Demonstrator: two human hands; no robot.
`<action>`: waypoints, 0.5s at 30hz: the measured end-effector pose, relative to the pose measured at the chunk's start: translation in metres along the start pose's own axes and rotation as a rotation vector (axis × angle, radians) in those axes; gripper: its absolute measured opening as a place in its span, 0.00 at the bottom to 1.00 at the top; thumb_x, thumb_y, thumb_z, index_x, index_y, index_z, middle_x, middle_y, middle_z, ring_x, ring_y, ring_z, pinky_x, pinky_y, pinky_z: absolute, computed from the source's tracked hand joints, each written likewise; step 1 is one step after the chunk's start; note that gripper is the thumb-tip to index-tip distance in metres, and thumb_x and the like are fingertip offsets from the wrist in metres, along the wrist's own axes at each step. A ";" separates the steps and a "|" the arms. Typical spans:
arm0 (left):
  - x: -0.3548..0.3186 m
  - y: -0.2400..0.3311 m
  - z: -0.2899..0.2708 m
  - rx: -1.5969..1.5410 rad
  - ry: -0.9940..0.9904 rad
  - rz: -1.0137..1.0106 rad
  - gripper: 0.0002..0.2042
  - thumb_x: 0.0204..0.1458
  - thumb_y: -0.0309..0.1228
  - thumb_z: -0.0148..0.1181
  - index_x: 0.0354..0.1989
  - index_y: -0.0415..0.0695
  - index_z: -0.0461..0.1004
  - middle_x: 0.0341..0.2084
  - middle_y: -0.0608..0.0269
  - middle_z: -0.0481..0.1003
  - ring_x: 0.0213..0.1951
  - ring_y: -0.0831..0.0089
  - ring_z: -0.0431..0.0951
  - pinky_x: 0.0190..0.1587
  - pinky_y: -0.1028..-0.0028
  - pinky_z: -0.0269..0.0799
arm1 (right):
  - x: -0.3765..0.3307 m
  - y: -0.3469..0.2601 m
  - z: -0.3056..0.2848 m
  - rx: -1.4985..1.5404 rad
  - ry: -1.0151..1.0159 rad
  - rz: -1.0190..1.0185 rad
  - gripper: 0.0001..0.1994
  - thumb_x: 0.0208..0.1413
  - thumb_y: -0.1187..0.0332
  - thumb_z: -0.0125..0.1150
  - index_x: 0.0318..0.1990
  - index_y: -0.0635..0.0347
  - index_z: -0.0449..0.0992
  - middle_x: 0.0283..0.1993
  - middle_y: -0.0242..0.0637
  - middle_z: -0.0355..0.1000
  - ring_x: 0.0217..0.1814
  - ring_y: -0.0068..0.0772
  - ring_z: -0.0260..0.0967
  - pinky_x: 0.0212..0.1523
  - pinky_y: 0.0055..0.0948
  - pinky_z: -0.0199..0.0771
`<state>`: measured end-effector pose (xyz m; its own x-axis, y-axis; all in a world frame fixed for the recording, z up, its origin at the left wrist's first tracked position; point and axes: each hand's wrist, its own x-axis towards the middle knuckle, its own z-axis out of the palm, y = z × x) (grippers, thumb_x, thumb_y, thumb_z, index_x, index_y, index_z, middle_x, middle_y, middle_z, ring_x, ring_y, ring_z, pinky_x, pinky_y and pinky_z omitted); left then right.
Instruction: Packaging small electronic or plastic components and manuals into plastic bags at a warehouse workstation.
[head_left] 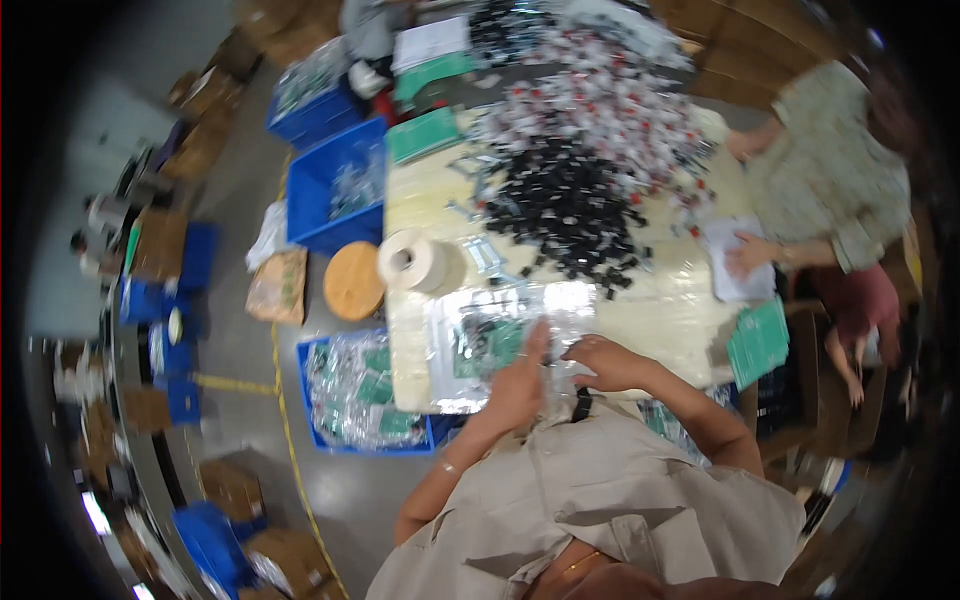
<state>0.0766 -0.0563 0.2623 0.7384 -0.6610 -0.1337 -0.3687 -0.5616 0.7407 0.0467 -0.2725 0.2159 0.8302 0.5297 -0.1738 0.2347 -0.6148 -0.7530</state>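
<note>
A clear plastic bag (pixel 467 385) lies flat at the table's near edge, with small dark parts and a green card (pixel 505 340) showing through it. My left hand (pixel 520 385) is closed at the bag's right side, its index finger stretched forward along the film. Just to the right, my right hand (pixel 607 362) is bent over the bag's edge, fingers and thumb apart, with nothing seen between them. Motion blurs both hands a little. Past the bag spreads a heap of small black parts (pixel 560 200), and behind it lies a pile of white and red pieces (pixel 600 110).
A roll of white material (pixel 412 262) stands at the table's left edge, near a round wooden stool (pixel 353 281). Blue bins (pixel 300 215) line the left side, one holding filled bags (pixel 360 390). At right, a co-worker's hand (pixel 752 255) rests on white sheets beside green cards (pixel 758 342).
</note>
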 end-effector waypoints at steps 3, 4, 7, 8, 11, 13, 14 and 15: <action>0.007 0.008 -0.041 -0.033 0.003 0.142 0.35 0.40 0.18 0.39 0.63 0.42 0.45 0.61 0.46 0.51 0.59 0.50 0.57 0.57 0.65 0.58 | -0.013 -0.020 -0.005 -0.153 0.144 -0.160 0.18 0.45 0.65 0.58 0.43 0.63 0.70 0.40 0.45 0.70 0.51 0.45 0.63 0.60 0.41 0.53; 0.008 0.009 -0.049 -0.030 -0.005 0.129 0.34 0.40 0.17 0.39 0.63 0.42 0.47 0.61 0.47 0.52 0.59 0.51 0.57 0.59 0.66 0.56 | -0.012 -0.023 -0.003 -0.202 0.215 -0.206 0.17 0.45 0.64 0.58 0.42 0.62 0.71 0.38 0.45 0.70 0.50 0.45 0.63 0.62 0.41 0.50; 0.016 0.027 -0.075 0.095 0.005 0.137 0.35 0.38 0.11 0.36 0.62 0.44 0.51 0.58 0.52 0.59 0.56 0.62 0.64 0.52 0.73 0.61 | -0.017 -0.037 -0.009 -0.304 0.399 -0.216 0.13 0.39 0.65 0.58 0.34 0.60 0.73 0.38 0.42 0.69 0.49 0.43 0.63 0.64 0.45 0.46; 0.016 0.025 -0.084 0.083 0.004 0.175 0.37 0.37 0.09 0.36 0.63 0.44 0.52 0.59 0.57 0.60 0.40 0.73 0.71 0.38 0.79 0.66 | -0.019 -0.044 -0.014 -0.361 0.454 -0.218 0.11 0.38 0.66 0.58 0.31 0.60 0.73 0.38 0.41 0.69 0.49 0.41 0.63 0.63 0.46 0.46; 0.016 0.046 -0.112 -0.113 -0.122 0.040 0.36 0.38 0.09 0.36 0.62 0.41 0.52 0.58 0.55 0.61 0.22 0.84 0.58 0.23 0.85 0.56 | -0.029 -0.066 -0.020 -0.404 0.554 -0.234 0.04 0.38 0.70 0.56 0.24 0.57 0.71 0.42 0.39 0.68 0.50 0.41 0.62 0.62 0.46 0.48; 0.021 0.072 -0.121 -0.140 -0.262 0.017 0.34 0.39 0.09 0.37 0.61 0.41 0.54 0.56 0.56 0.63 0.19 0.85 0.57 0.22 0.84 0.55 | -0.031 -0.083 -0.020 -0.323 0.919 -0.364 0.03 0.41 0.70 0.57 0.24 0.57 0.69 0.44 0.40 0.67 0.51 0.43 0.61 0.60 0.46 0.51; 0.023 0.079 -0.122 -0.176 -0.319 0.020 0.33 0.39 0.10 0.38 0.61 0.40 0.55 0.54 0.55 0.65 0.19 0.85 0.58 0.22 0.84 0.56 | -0.034 -0.096 -0.027 -0.309 1.121 -0.431 0.05 0.44 0.70 0.58 0.26 0.59 0.69 0.46 0.41 0.66 0.52 0.46 0.60 0.59 0.47 0.53; 0.029 0.088 -0.123 -0.164 -0.356 0.036 0.33 0.39 0.10 0.38 0.61 0.40 0.55 0.54 0.55 0.65 0.19 0.85 0.58 0.22 0.84 0.56 | -0.041 -0.107 -0.035 -0.316 1.149 -0.397 0.05 0.44 0.70 0.58 0.26 0.59 0.69 0.46 0.41 0.66 0.52 0.46 0.60 0.59 0.47 0.53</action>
<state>0.1345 -0.0636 0.4043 0.4741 -0.8261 -0.3046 -0.2744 -0.4673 0.8404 0.0051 -0.2493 0.3260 0.5972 -0.0068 0.8021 0.5479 -0.7269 -0.4141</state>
